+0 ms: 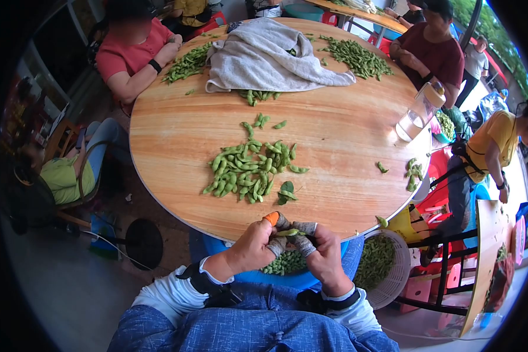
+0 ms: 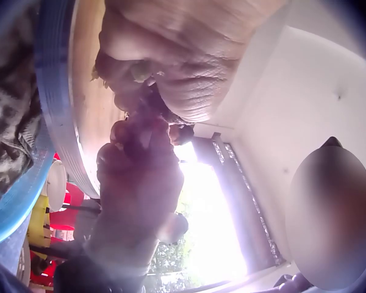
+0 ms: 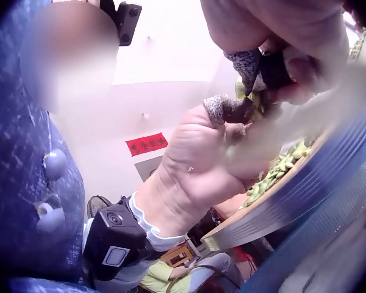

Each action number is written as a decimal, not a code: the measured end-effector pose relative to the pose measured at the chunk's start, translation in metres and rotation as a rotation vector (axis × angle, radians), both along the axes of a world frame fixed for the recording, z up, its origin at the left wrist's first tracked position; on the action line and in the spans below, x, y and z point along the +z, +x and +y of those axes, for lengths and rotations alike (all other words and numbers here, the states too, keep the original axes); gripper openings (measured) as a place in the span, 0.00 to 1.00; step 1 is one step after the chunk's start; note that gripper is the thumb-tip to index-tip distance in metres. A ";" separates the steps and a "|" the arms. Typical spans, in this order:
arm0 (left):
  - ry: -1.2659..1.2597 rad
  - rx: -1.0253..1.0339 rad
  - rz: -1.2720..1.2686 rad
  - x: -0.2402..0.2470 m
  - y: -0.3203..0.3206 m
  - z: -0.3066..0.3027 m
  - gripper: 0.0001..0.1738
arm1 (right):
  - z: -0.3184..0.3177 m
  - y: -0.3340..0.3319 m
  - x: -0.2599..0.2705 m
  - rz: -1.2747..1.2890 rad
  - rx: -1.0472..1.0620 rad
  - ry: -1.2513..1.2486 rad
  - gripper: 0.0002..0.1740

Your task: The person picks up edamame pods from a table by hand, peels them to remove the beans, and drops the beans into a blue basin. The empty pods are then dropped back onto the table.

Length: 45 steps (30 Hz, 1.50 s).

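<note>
Close to the near table edge, my left hand (image 1: 249,246) and right hand (image 1: 327,258) meet over a blue basin (image 1: 305,280). Between their fingertips they pinch a green soybean pod (image 1: 287,233). Grey finger sleeves cover some fingers and both thumbs; an orange one (image 1: 271,218) caps a left finger. Shelled green beans (image 1: 284,263) lie in the basin below. In the right wrist view the pod (image 3: 257,105) shows partly, with fingers hiding the rest. Just beyond the hands a pile of pods (image 1: 249,170) spreads on the round wooden table (image 1: 334,146).
A white basket (image 1: 398,276) of pods stands at the right. A grey towel (image 1: 264,56) lies across the far tabletop, with pod piles (image 1: 358,57) beside it. A clear bottle (image 1: 416,117) stands near the right edge. Other people sit around the table.
</note>
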<state>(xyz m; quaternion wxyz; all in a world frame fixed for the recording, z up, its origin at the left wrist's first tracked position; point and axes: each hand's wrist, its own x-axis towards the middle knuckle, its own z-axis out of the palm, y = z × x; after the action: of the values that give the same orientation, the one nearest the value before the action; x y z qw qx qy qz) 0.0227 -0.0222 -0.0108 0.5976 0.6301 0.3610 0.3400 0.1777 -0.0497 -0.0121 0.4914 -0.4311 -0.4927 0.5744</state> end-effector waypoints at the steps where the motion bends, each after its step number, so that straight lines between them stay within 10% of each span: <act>1: 0.012 -0.007 0.011 0.000 0.000 0.001 0.11 | 0.000 0.000 -0.002 -0.010 0.020 -0.008 0.09; 13: -0.160 0.011 -0.119 -0.001 -0.014 0.001 0.10 | 0.010 0.012 0.010 0.245 -0.073 -0.355 0.05; 45: -0.076 0.018 -0.001 -0.006 -0.004 0.005 0.12 | -0.001 -0.006 -0.003 -0.052 -0.065 0.060 0.06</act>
<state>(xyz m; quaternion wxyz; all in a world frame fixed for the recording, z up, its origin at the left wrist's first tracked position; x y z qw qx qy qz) 0.0189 -0.0167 -0.0167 0.6183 0.6035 0.3791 0.3314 0.1717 -0.0512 -0.0156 0.5093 -0.4468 -0.5081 0.5318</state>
